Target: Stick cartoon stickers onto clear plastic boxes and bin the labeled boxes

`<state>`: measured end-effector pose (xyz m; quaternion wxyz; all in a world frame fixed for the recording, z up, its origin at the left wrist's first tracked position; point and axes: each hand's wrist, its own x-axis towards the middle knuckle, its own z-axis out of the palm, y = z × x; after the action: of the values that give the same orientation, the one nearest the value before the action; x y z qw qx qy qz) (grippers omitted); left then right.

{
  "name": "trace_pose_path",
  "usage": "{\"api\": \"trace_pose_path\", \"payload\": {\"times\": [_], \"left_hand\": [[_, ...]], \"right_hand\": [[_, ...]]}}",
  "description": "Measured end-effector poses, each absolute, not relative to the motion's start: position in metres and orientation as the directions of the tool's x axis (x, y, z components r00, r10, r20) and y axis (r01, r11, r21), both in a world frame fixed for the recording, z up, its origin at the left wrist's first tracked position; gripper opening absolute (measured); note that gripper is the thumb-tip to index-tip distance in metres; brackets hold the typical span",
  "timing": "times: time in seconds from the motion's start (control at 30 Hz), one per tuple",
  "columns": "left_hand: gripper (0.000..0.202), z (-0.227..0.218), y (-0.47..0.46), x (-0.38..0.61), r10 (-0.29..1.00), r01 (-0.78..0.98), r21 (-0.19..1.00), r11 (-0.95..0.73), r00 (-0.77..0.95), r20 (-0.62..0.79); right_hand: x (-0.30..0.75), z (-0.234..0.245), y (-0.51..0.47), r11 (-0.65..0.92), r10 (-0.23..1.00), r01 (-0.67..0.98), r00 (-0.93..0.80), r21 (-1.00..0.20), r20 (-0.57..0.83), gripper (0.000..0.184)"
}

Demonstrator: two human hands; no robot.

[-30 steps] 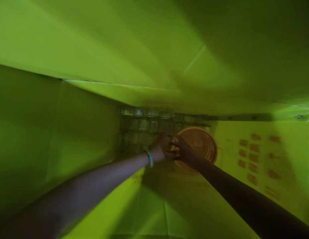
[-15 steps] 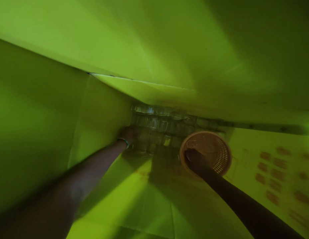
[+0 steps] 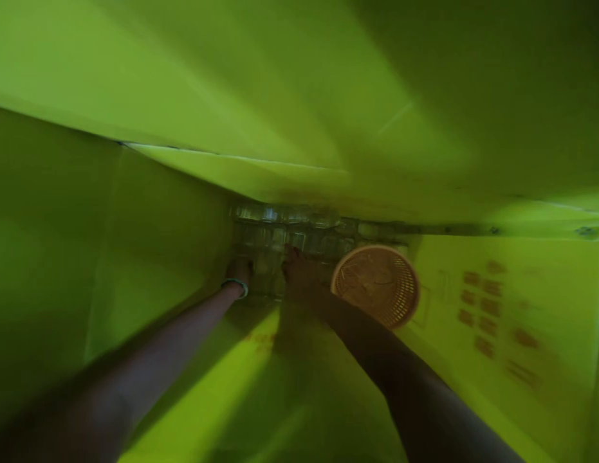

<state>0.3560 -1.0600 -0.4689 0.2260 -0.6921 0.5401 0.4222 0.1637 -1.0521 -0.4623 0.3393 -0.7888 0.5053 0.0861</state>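
Several clear, glass-like containers [image 3: 297, 240] stand packed in rows at the bottom of a yellow-green box; dim light and blur hide their exact kind. At the left end of the rows is my left hand [image 3: 240, 267], with a pale band on its wrist. Its fingers are dark and partly hidden among the containers. My right hand [image 3: 300, 273] reaches over the middle of the rows, fingers stretched out and apart, nothing visible in them. Just right of it sits a round orange plastic basket [image 3: 411, 292] with slotted sides and thin scraps inside.
Tall yellow-green walls [image 3: 174, 225] enclose the space on the left and at the back. The floor panel [image 3: 439, 347] on the right carries red printed characters. A dark seam with fasteners [image 3: 495, 230] runs along the back right.
My right hand has left the basket and moved left over the containers. My left hand stays at the left end of the rows. The whole view has shifted slightly.
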Motion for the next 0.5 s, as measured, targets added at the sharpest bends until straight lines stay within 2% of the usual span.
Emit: {"api": "trace_pose_path", "payload": {"times": [0.1,0.2,0.27,0.33,0.43,0.5], "left_hand": [[0.022,-0.442,-1.066,0.325,-0.688,-0.900,0.310,-0.307,-0.015,-0.725],[0.020,-0.412,-1.058,0.268,-0.764,-0.799,0.567,-0.199,-0.235,-0.601],[0.015,-0.399,-1.044,0.223,-0.748,-0.696,0.711,-0.099,-0.419,-0.514],[0.013,-0.394,-1.028,0.182,-0.679,-0.572,0.820,0.024,-0.612,-0.407],[0.012,-0.402,-1.014,0.150,-0.595,-0.472,0.872,0.131,-0.741,-0.312],[0.015,-0.411,-1.022,0.156,-0.603,-0.494,0.850,0.183,-0.739,-0.299]], "right_hand": [[0.113,-0.423,-1.044,-0.168,-0.828,-0.875,0.375,-0.454,-0.417,0.025],[0.036,-0.392,-1.033,-0.045,-0.920,-0.925,0.186,-0.377,-0.346,0.028],[-0.013,-0.383,-1.026,0.067,-0.960,-0.959,0.013,-0.276,-0.281,0.023],[-0.050,-0.382,-1.019,0.075,-0.951,-0.980,-0.013,-0.187,-0.310,0.018],[-0.077,-0.386,-1.011,-0.047,-0.905,-0.993,0.090,-0.112,-0.415,0.013],[-0.077,-0.390,-1.012,-0.110,-0.900,-0.987,0.149,-0.116,-0.409,0.015]]}}
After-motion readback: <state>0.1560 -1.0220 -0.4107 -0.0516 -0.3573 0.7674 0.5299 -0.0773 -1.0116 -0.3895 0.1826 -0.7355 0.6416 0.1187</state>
